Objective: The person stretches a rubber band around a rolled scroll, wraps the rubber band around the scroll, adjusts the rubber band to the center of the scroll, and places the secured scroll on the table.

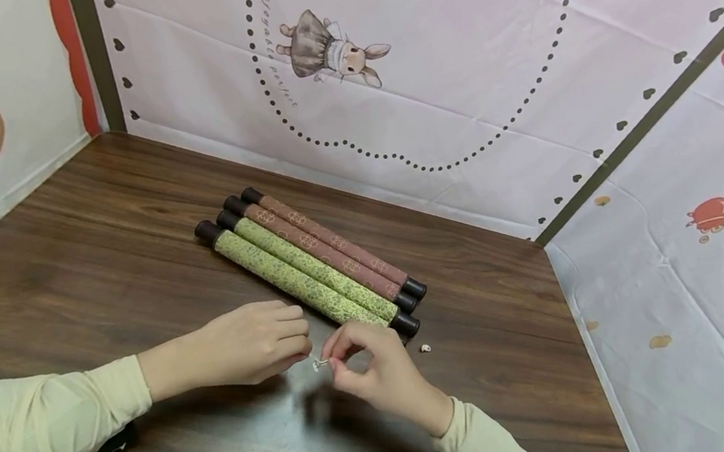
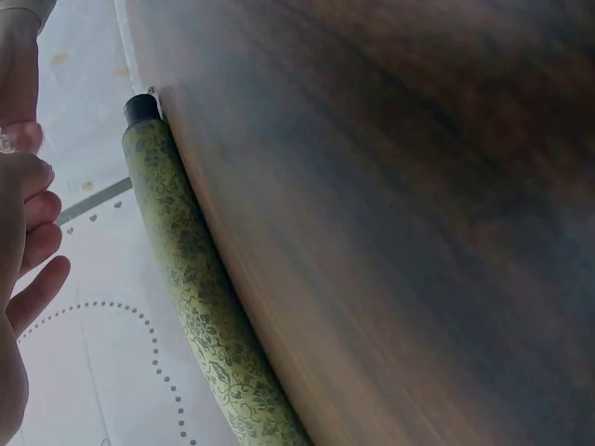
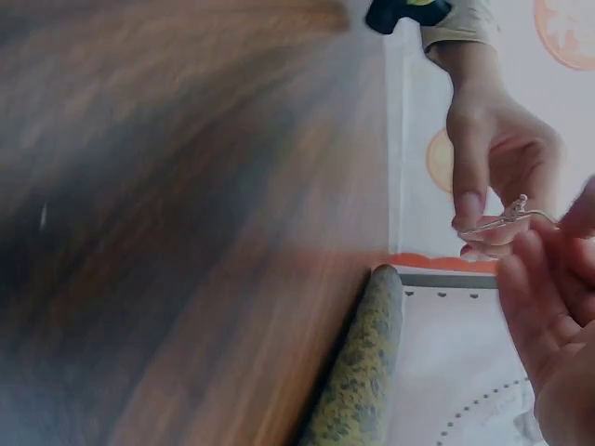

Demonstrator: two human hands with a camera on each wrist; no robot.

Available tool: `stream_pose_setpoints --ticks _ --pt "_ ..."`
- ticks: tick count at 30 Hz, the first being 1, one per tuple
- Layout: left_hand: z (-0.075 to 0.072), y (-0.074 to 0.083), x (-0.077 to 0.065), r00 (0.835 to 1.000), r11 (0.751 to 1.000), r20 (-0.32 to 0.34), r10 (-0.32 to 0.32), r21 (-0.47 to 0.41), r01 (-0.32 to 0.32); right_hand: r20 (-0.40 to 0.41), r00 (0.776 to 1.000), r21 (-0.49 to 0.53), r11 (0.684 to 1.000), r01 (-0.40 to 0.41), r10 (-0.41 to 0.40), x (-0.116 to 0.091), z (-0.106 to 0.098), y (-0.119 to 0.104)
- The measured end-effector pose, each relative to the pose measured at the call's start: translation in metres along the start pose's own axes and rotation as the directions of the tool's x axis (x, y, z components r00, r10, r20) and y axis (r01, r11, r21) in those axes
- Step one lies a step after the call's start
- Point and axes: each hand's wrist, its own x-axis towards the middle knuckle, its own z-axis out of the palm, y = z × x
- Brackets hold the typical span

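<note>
Both hands, left [image 1: 247, 343] and right [image 1: 368, 365], pinch a thin wire [image 1: 319, 363] between them (beside the scrolls [image 1: 308, 263]).

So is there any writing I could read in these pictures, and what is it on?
Only one text: a curved line of small script beside the rabbit drawing on the pink backdrop. It seems to begin "Enjoyable", but the rest is too small to read for sure.
The four patterned rolls on the table bear floral and round motifs, no words.
The small metal piece pinched between the left hand and right hand shows no writing.
</note>
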Motion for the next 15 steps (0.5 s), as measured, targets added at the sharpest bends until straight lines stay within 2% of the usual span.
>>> stream_pose_setpoints --ticks 2,4,6,8,10,12,13,14,15 --pt "-0.001 -0.0009 -0.0001 1.0 0.999 0.011 0.018 0.031 -0.019 -0.018 0.997 0.175 0.982 -0.076 0.08 -0.0018 -0.0003 -0.0029" --pt "-0.0026 -0.002 -0.0003 0.999 0.997 0.025 0.034 0.062 -0.035 -0.016 0.99 0.332 0.934 -0.13 0.143 -0.0036 -0.001 -0.0054" --pt "-0.0038 -0.0032 -0.0012 0.999 0.996 0.032 0.043 0.077 -0.045 0.038 0.982 0.437 0.881 -0.183 0.185 -0.0047 -0.002 -0.0074" --pt "-0.0051 -0.0046 -0.0018 0.999 0.995 0.026 0.043 0.085 -0.046 0.144 0.956 0.482 0.826 -0.293 0.256 -0.0048 -0.0027 -0.0084" --pt "-0.0064 -0.0063 -0.0028 0.999 0.996 0.006 0.033 0.081 -0.034 0.265 0.896 0.425 0.791 -0.44 0.356 -0.0047 -0.0035 -0.0084" --pt "-0.0076 -0.0079 -0.0038 0.999 0.996 -0.02 0.026 0.084 -0.025 0.358 0.806 0.298 0.76 -0.578 0.472 -0.0044 -0.0048 -0.008" --pt "-0.0081 -0.0084 -0.0043 0.999 0.996 -0.033 0.025 0.084 -0.022 0.38 0.765 0.223 0.751 -0.621 0.52 -0.0042 -0.0057 -0.0078" --pt "-0.0086 -0.0085 -0.005 0.999 0.996 -0.043 0.023 0.082 -0.02 0.392 0.737 0.135 0.758 -0.638 0.55 -0.0039 -0.0069 -0.0077" --pt "-0.0087 -0.0083 -0.0054 0.999 0.997 -0.05 0.022 0.077 -0.019 0.397 0.728 0.043 0.781 -0.623 0.559 -0.0034 -0.0083 -0.0076"
